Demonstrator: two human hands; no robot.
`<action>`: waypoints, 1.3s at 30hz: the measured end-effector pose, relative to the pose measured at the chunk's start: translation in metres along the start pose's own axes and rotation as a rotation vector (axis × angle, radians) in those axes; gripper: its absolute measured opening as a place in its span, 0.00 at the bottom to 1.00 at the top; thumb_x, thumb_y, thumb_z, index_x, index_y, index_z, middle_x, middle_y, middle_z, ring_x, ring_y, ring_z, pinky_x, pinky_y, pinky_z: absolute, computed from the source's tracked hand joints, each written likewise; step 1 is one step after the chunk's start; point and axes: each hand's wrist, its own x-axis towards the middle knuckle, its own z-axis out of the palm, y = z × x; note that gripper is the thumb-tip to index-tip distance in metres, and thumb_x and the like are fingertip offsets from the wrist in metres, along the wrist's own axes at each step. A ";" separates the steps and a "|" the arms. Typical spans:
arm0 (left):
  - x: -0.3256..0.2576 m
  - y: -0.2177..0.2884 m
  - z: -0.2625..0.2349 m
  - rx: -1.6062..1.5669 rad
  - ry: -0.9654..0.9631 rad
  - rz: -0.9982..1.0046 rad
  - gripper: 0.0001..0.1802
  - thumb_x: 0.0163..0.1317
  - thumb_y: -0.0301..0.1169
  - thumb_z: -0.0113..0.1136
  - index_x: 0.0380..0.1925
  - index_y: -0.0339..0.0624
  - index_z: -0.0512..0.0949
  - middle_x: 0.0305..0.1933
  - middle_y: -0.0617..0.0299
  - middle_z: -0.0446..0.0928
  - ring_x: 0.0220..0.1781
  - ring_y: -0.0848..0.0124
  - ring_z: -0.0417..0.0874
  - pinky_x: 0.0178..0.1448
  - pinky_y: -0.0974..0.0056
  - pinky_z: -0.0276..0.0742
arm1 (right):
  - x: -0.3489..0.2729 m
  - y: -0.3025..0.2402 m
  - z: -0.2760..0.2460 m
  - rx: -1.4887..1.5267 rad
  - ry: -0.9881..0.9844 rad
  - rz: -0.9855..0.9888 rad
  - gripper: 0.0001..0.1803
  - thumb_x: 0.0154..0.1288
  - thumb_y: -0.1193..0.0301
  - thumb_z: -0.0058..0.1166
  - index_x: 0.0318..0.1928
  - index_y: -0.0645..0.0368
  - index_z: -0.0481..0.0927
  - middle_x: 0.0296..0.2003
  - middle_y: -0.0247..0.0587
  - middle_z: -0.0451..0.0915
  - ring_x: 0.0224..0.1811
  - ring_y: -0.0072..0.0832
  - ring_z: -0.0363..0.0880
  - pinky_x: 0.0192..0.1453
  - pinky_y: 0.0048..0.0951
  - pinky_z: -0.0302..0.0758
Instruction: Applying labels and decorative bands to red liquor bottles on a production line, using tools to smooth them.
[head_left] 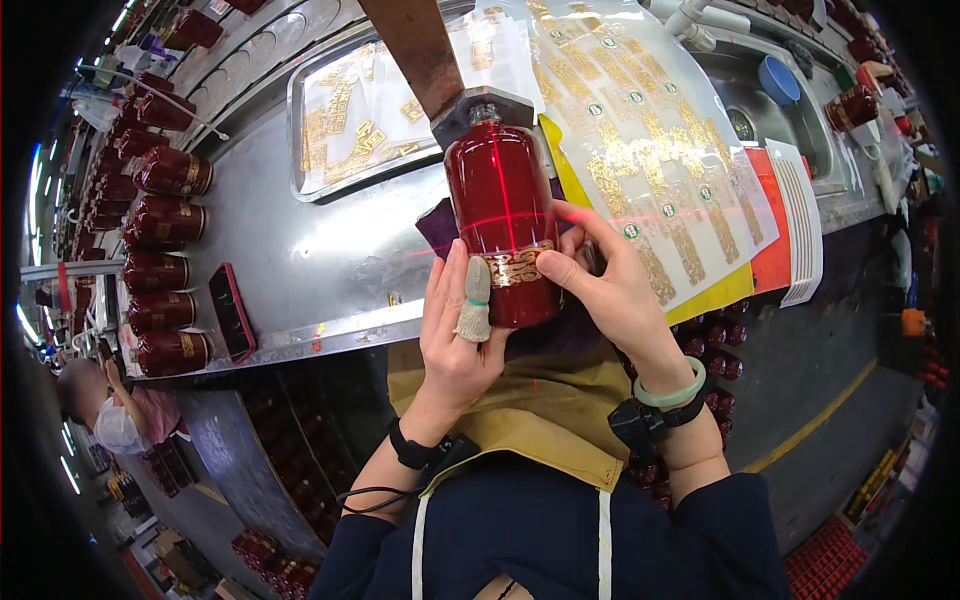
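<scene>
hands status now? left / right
Left hand: closed on the red bottle, thumb in a knit cot.
Right hand: on the bottle, fingertips pressing the gold label.

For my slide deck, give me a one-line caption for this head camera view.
Both hands, left hand and right hand, steady a red bottle with a gold band, beside decal sheets.

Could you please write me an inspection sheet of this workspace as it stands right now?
Surface: steel bench, shiny, with a red laser cross on it.
Job's things: red bottle lying neck-away in a holder, gold band near its base.
Clutter: decal sheets, tray of decals, row of bottles, blue lid.
Grippers: left hand grips the bottle, thumb in a cot; right hand presses the band.
Cables: black lead from the left wrist strap.
Surroundings: another person lower left; crates on the floor.
</scene>
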 end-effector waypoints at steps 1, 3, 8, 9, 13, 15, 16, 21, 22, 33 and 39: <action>0.000 0.000 -0.001 0.001 -0.004 0.005 0.35 0.59 0.26 0.73 0.66 0.22 0.74 0.74 0.26 0.69 0.75 0.31 0.72 0.79 0.33 0.65 | 0.000 -0.001 0.000 0.018 0.002 -0.001 0.36 0.68 0.67 0.72 0.70 0.70 0.73 0.35 0.23 0.68 0.38 0.12 0.67 0.44 0.17 0.68; -0.001 0.000 -0.001 0.001 -0.009 0.010 0.36 0.60 0.27 0.73 0.66 0.22 0.74 0.74 0.26 0.69 0.76 0.31 0.72 0.79 0.33 0.65 | 0.000 -0.001 0.000 0.007 0.000 -0.004 0.35 0.68 0.67 0.72 0.70 0.70 0.73 0.35 0.23 0.68 0.38 0.12 0.67 0.44 0.17 0.68; -0.002 -0.003 0.002 0.046 -0.009 0.008 0.38 0.53 0.31 0.79 0.64 0.26 0.78 0.77 0.31 0.67 0.77 0.37 0.71 0.79 0.35 0.66 | 0.000 0.000 0.000 -0.007 0.016 -0.028 0.35 0.68 0.67 0.73 0.69 0.69 0.74 0.34 0.22 0.68 0.37 0.12 0.66 0.42 0.16 0.67; -0.001 0.001 -0.001 0.046 -0.009 0.008 0.38 0.53 0.31 0.79 0.64 0.26 0.78 0.77 0.31 0.67 0.77 0.37 0.71 0.79 0.35 0.66 | 0.000 0.002 -0.002 0.010 -0.006 -0.006 0.34 0.71 0.66 0.70 0.70 0.68 0.73 0.36 0.23 0.69 0.39 0.13 0.67 0.45 0.17 0.68; 0.017 0.029 -0.009 0.253 -0.102 -0.023 0.45 0.45 0.45 0.85 0.68 0.49 0.80 0.82 0.31 0.56 0.83 0.34 0.57 0.81 0.33 0.57 | -0.001 0.009 -0.013 0.255 0.026 0.055 0.29 0.80 0.63 0.59 0.73 0.65 0.70 0.42 0.29 0.73 0.47 0.17 0.70 0.57 0.22 0.68; 0.026 0.038 -0.007 0.357 -0.164 -0.040 0.47 0.40 0.46 0.88 0.67 0.63 0.82 0.86 0.31 0.45 0.84 0.29 0.47 0.82 0.32 0.52 | 0.000 0.009 -0.018 0.236 0.080 -0.021 0.24 0.84 0.66 0.50 0.72 0.63 0.68 0.50 0.33 0.77 0.54 0.17 0.72 0.63 0.24 0.69; 0.031 0.042 -0.005 0.358 -0.160 -0.042 0.47 0.40 0.46 0.88 0.67 0.63 0.82 0.86 0.31 0.45 0.84 0.29 0.47 0.82 0.32 0.52 | 0.001 0.011 -0.020 0.225 0.147 -0.078 0.20 0.82 0.68 0.53 0.67 0.64 0.73 0.50 0.35 0.77 0.54 0.19 0.73 0.64 0.25 0.70; 0.020 0.025 0.008 0.192 -0.054 -0.038 0.57 0.39 0.39 0.89 0.75 0.56 0.72 0.86 0.32 0.45 0.85 0.32 0.46 0.82 0.36 0.53 | -0.007 -0.014 -0.004 0.071 0.218 -0.284 0.15 0.77 0.77 0.57 0.61 0.64 0.77 0.47 0.34 0.79 0.48 0.18 0.76 0.52 0.23 0.76; 0.014 0.022 0.008 0.093 0.033 -0.094 0.62 0.40 0.36 0.88 0.79 0.51 0.66 0.86 0.33 0.47 0.85 0.33 0.47 0.82 0.37 0.54 | -0.013 -0.016 0.006 0.071 0.175 -0.285 0.14 0.76 0.79 0.58 0.58 0.64 0.79 0.46 0.34 0.80 0.45 0.18 0.77 0.48 0.22 0.77; 0.017 -0.005 0.009 -0.330 -0.097 -0.487 0.56 0.48 0.28 0.82 0.77 0.30 0.62 0.70 0.42 0.76 0.73 0.50 0.77 0.81 0.47 0.62 | -0.015 -0.004 0.014 -0.038 0.213 -0.311 0.09 0.76 0.76 0.59 0.53 0.66 0.81 0.39 0.40 0.83 0.41 0.22 0.81 0.47 0.25 0.77; 0.027 0.011 -0.017 0.016 -0.032 -0.098 0.53 0.45 0.24 0.80 0.75 0.32 0.68 0.73 0.44 0.75 0.78 0.51 0.73 0.84 0.42 0.55 | -0.001 0.016 -0.023 -0.238 0.380 -0.308 0.09 0.79 0.77 0.55 0.55 0.65 0.80 0.40 0.36 0.82 0.41 0.19 0.79 0.49 0.23 0.76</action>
